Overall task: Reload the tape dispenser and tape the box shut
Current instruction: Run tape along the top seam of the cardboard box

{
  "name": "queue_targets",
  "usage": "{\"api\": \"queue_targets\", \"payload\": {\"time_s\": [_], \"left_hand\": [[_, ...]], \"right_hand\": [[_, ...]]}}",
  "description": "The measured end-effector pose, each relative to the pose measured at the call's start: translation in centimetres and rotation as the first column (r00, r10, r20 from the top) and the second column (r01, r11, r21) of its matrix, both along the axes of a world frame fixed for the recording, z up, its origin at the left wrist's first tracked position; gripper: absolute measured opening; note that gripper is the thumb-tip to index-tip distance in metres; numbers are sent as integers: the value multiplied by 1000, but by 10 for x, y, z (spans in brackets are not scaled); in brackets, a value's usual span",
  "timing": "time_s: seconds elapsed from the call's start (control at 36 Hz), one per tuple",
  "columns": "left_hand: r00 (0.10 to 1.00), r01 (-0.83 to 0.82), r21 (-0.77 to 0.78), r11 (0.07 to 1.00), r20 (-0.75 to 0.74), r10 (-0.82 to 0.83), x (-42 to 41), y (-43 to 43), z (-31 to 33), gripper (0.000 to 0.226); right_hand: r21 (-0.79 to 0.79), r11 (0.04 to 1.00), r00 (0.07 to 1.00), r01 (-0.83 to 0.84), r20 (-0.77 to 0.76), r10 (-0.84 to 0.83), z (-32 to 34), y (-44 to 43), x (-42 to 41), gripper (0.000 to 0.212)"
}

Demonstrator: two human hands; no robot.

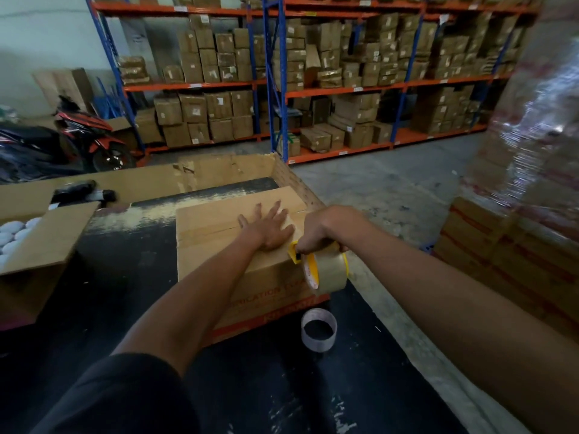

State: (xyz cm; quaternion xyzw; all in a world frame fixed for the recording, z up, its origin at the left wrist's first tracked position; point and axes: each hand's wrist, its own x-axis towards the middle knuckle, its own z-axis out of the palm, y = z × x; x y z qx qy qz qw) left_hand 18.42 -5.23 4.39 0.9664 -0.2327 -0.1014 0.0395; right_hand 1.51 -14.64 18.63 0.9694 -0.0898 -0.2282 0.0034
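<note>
The box [238,245] is plain brown cardboard with its top flaps folded shut, the seam between them running across the top toward the right edge; its near side carries red lettering and a red band along the bottom, partly covered by the left forearm, so the words cannot be read whole. It sits on a dark table [131,277] with pale scuffed patches, close to the table's right edge. The left hand [269,228] lies flat and open on the top of the box, fingers spread, pressing the flaps down over the seam. Just beside it, at the box's near right corner, the right hand [326,228] is clenched around the yellow dispenser [296,255], whose handle is mostly hidden inside the fist. A full roll of clear brownish tape [330,274] hangs on the dispenser, overhanging the box's corner; whether the tape end touches the cardboard is hard to make out. On the table near the box's front stands an empty tape core [319,328], whitish, upright on its rim. To the left is an open carton [34,245] with round white items inside, cut off by the frame edge, and behind it a blurred black object I cannot identify. Beyond the table stand racks [282,89] stacked with cartons, a parked motorbike [84,136] on the left, and a plastic-wrapped pallet [526,183] on the right, all soft with blur.
</note>
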Motion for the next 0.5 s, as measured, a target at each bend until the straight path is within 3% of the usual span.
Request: {"api": "queue_targets", "payload": {"time_s": [0.5], "left_hand": [[1000,-8,-2,1000,10,8,-4,-4,-11,72]], "right_hand": [[59,998,1000,0,18,-1,-16,-21,-22,48]]}}
